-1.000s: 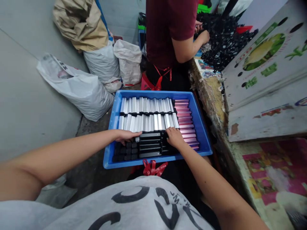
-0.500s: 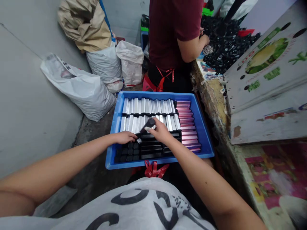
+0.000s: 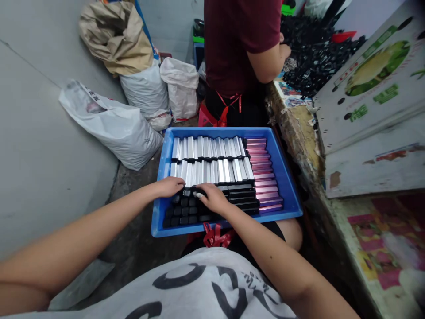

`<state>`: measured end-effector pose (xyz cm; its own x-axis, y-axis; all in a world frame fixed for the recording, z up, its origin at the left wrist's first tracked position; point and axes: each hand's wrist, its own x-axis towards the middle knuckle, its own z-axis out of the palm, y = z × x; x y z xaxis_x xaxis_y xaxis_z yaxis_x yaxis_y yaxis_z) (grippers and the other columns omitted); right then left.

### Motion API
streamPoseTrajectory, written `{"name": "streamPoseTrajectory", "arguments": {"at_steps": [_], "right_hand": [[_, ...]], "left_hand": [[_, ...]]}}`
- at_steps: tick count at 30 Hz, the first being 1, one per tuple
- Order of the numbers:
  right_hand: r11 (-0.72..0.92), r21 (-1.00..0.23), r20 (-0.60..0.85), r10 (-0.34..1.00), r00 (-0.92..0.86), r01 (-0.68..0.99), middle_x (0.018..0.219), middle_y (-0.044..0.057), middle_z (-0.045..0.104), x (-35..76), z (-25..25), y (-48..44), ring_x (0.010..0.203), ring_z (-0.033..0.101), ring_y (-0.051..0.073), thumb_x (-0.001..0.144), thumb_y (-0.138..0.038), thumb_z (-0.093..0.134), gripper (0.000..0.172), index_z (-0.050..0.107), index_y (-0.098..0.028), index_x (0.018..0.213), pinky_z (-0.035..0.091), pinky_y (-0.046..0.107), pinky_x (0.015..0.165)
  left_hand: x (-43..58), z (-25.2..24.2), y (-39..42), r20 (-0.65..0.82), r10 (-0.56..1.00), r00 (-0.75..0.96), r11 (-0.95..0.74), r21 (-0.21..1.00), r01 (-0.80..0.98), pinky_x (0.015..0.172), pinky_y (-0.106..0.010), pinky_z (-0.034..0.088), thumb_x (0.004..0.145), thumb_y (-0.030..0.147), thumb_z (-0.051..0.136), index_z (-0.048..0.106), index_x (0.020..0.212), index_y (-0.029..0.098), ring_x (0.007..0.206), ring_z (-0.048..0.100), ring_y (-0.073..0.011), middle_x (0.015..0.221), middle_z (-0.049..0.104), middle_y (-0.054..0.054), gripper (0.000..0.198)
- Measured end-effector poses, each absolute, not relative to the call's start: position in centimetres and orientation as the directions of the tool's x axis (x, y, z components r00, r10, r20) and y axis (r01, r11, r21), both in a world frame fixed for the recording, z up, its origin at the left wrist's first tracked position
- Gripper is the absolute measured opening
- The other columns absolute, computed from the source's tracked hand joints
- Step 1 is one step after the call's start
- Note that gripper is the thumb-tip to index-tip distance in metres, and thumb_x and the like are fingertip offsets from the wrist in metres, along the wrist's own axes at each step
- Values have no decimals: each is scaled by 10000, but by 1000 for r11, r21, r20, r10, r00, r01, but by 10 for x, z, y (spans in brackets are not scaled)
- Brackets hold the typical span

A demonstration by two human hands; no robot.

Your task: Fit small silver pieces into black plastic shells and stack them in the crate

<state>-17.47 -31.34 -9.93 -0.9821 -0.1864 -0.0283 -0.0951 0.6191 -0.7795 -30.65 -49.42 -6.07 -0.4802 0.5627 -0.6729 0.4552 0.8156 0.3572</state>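
Left hand (image 3: 169, 187), fingers released, and right hand (image 3: 212, 198), grip unclear, on black bars (image 3: 186, 212) at the 6 o'clock end of the tray (image 3: 292, 195); a nudge could knock them askew.

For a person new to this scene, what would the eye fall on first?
First, the blue plastic tray in the middle, with rows of silver pieces, pink pieces and black pieces. The left hand and right hand rest on the black pieces. Beyond, a co-worker stands at a heap of small black parts.
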Motion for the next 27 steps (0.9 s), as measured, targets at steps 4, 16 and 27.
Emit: {"name": "streamPoseTrajectory", "arguments": {"at_steps": [4,16,27], "right_hand": [[636,-771,-37,-21,-999,15,1089,70,629,-139,-101,-251,1035,548,188,851,-245,464,251,582,-194,1067,406,328,922],[717,-604,10,443,-897,347,954,54,677,-32,-129,-164,880,605,204,830,-229,450,242,609,-195,1010,410,305,780],[809,-499,118,419,-900,311,892,33,689,-32,-138,-170,842,593,194,782,-194,491,223,626,-197,960,329,297,739]], "left_hand": [[-302,-76,-489,-723,580,-377,793,394,464,820,-250,437,809,422,368,649,1032,161,921,605,-203,1023,670,-63,444],[-276,-74,-424,-464,723,-512,669,287,686,846,-294,417,819,401,437,610,1038,196,984,549,-211,1036,611,-68,346],[-247,-87,-361,-434,789,-436,537,141,832,758,-324,455,817,355,481,622,961,162,936,560,-240,970,589,-105,279]]}}
